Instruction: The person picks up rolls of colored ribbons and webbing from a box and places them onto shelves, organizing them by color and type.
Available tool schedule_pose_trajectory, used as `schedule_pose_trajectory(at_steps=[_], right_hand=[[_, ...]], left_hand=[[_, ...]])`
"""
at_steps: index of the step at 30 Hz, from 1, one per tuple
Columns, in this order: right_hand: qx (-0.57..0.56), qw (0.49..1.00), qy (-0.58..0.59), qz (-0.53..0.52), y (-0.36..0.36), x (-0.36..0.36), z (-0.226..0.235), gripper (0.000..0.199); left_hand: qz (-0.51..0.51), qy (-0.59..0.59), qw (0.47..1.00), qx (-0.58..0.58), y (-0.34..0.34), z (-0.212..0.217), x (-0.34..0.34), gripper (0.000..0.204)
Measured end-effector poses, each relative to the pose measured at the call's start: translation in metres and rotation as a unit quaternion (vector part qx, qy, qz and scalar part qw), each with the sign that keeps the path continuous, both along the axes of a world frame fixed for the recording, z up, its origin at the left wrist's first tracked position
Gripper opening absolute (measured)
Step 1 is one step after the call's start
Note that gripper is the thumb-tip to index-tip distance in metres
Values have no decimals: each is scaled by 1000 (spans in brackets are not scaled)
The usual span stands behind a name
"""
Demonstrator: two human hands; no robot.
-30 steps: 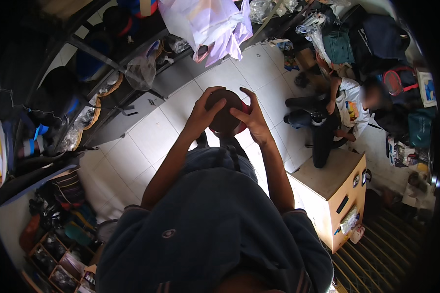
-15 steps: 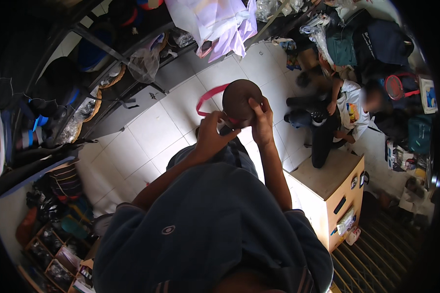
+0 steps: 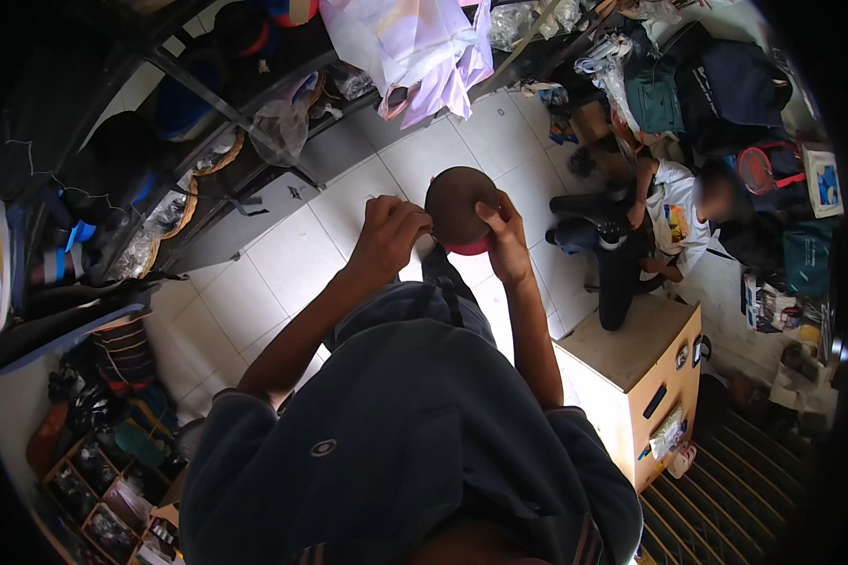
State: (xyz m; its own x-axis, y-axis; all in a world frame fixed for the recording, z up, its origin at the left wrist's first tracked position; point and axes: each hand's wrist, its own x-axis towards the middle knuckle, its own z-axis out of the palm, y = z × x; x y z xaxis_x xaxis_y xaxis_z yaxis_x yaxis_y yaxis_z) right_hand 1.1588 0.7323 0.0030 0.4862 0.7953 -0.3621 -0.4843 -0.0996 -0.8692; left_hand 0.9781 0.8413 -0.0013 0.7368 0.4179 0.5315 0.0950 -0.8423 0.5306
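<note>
I see my right hand (image 3: 504,240) grasping a brown cap (image 3: 457,205) with a red rim above the tiled floor (image 3: 283,264); my left hand (image 3: 391,231) pinches beside it. Boxes (image 3: 94,490) lower left hold dark items.

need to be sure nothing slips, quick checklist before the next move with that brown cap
1. Right hand grips the round brown cap with a red brim edge: ok.
2. Left hand touches the cap's side: ok.
3. What the left fingertips pinch: cannot tell.
4. White tiled floor below the cap bare: ok.
5. Seated person in a white shirt apart from the hands: ok.
6. Pale wooden box clear of the right elbow: ok.
</note>
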Motion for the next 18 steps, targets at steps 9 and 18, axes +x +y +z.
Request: schedule_pose_trajectory(at_steps=[9, 18], right_hand=[[24, 998, 53, 10, -9, -10, 0, 61], [47, 998, -38, 24, 7, -11, 7, 74]], left_hand=[[69, -53, 903, -420, -13, -6, -1, 43], [82, -66, 854, -510, -10, 15, 15, 44]])
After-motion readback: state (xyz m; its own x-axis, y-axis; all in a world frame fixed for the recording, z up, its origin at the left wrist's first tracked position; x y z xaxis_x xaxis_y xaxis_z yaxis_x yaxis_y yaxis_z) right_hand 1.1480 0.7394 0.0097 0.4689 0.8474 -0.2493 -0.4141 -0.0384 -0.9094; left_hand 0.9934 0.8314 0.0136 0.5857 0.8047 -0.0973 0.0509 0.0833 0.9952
